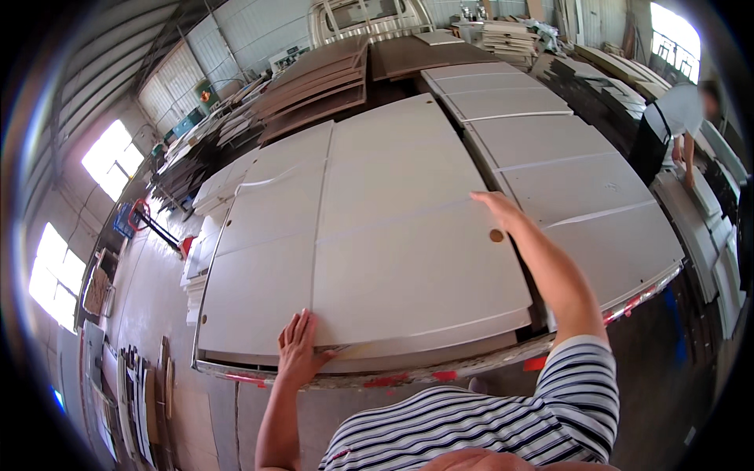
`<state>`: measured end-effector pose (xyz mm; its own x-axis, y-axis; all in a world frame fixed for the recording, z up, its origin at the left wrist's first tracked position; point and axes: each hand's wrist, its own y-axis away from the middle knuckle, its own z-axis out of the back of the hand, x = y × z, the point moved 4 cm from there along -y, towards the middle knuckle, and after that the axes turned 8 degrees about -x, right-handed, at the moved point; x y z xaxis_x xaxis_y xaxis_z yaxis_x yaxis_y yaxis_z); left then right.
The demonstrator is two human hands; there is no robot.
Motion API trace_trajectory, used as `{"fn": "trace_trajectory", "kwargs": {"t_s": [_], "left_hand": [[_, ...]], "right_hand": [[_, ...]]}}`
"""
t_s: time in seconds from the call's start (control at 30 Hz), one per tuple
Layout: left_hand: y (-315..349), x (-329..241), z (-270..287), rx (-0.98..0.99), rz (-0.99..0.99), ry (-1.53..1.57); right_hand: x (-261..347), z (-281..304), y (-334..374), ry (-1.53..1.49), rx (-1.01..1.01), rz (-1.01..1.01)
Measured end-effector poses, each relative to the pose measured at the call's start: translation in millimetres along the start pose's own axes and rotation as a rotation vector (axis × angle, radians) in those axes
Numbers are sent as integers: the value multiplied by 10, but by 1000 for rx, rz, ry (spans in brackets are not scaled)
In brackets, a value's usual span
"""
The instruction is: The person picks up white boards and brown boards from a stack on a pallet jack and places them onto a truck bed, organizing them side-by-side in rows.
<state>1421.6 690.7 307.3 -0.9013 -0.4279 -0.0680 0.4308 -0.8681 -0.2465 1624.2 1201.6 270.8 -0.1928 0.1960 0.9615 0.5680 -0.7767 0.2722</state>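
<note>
A large white panel (400,228) lies flat on top of a stack on a truck bed. A second white panel (267,243) lies along its left side, with a narrow seam between them. My left hand (298,353) rests at the near end of this seam, fingers stretched out over the panel surface. My right arm reaches farther forward, and my right hand (498,209) lies at the large panel's right edge, beyond a round brown hole (495,235). Its fingers are extended, though partly hidden from view. Neither hand holds a loose object.
Strapped white panels (581,169) are stacked to the right, across a dark gap. Brown boards (314,82) lie toward the truck cab (369,17). A red-handled pallet jack (161,231) stands at left. At far right, a person (675,118) bends over white boards (691,200).
</note>
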Motion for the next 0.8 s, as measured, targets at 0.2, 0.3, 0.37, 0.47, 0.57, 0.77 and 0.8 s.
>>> {"fn": "trace_trajectory", "kwargs": {"t_s": [0.2,0.3,0.37,0.47,0.57,0.77,0.8], "left_hand": [[31,102,-98,-17,-43,-9],[-84,-233,-6,61,-83,47],[-162,-544,15,-2,-124,173],[-459,-1082,289,-165,-162,510],[-346,-956,343,-346,-57,708],[-442,-1085,1429,-1027,-158,472],[-487,-1032,1646,-1114,-126,514]], "right_hand": [[545,41,77,133,-231,235],[1005,-28,290,-236,-120,336],[1464,-163,650,-364,-30,286],[1938,-387,883,-409,-13,431],[2426,-806,1323,-435,53,653],[2953,-1951,2081,-16,23,1009],[2986,-2202,2131,29,39,1139]]}}
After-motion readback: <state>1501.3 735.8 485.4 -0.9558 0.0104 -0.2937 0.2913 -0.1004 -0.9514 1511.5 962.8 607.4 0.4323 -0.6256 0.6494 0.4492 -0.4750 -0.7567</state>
